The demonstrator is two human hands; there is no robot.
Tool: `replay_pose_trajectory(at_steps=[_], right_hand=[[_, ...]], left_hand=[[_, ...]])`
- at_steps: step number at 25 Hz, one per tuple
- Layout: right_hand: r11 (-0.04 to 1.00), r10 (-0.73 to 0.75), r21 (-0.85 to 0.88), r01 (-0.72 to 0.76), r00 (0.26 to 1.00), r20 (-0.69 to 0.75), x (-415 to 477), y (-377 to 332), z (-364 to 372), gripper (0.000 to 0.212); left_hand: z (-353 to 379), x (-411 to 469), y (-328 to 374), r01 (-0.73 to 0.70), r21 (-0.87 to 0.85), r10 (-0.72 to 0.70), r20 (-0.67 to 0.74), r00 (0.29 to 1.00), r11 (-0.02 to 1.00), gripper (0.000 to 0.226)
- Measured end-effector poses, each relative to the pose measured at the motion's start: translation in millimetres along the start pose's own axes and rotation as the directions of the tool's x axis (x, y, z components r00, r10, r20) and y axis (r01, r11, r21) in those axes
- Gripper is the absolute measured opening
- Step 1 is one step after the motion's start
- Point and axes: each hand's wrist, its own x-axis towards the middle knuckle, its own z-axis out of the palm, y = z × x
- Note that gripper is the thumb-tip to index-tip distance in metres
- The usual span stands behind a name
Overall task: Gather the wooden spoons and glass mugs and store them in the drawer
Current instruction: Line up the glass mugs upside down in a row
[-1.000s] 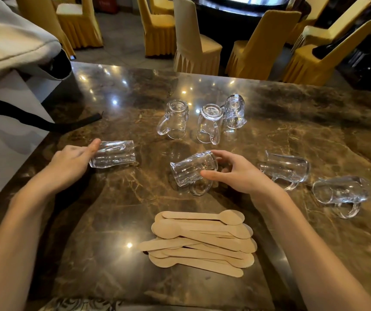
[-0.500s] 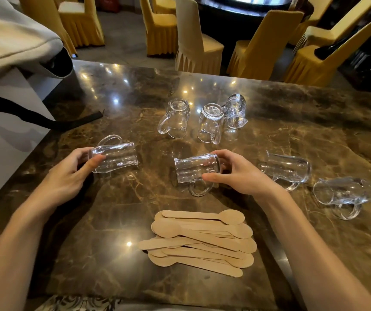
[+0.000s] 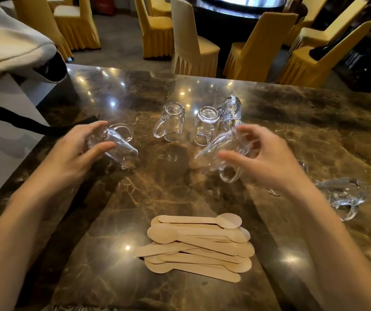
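Note:
My left hand [image 3: 77, 153] grips a glass mug [image 3: 118, 144], tilted, handle up, lifted off the marble table [image 3: 180, 194]. My right hand [image 3: 267, 158] holds a second glass mug [image 3: 220, 149], tilted with its handle hanging down. Three glass mugs stand upside down behind them: one [image 3: 171, 124], another [image 3: 206, 125] and a third [image 3: 231, 108]. A mug lies on its side at the right [image 3: 346, 194]; another is mostly hidden behind my right wrist [image 3: 303, 167]. A pile of several wooden spoons [image 3: 198, 245] lies near the front edge.
A grey-white bag with a black strap [image 3: 16, 122] rests at the table's left end. Yellow-covered chairs [image 3: 193, 46] and a dark round table stand beyond the far edge. No drawer is in view.
Both hands have raised their mugs from lying flat on the table and tilted them. The left mug's handle now points up. The view has moved slightly closer.

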Motion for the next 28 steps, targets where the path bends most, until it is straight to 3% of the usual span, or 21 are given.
replay_pose_trajectory(at_steps=[4, 8, 13, 28], right_hand=[[0.984, -0.03, -0.18, -0.007, 0.979, -0.2, 13, -8, -34, 0.081], [0.964, 0.026, -0.248, -0.099, 0.959, -0.282, 33, -2, -35, 0.078], [0.953, 0.101, -0.248, -0.175, 0.953, -0.286, 52, 15, -17, 0.077], [0.939, 0.181, -0.245, -0.241, 0.953, -0.242, 70, 33, 17, 0.081]], left_hand=[[-9, 35, 15, -0.085, 0.134, 0.078, 0.057, 0.995, 0.987, 0.072], [-11, 67, 26, -0.099, 0.183, 0.08, 0.106, 0.991, 0.978, 0.069], [-1, 95, 30, -0.13, 0.228, 0.088, 0.185, 0.979, 0.965, 0.063], [8, 117, 14, -0.128, 0.267, 0.063, 0.24, 0.969, 0.955, 0.059]])
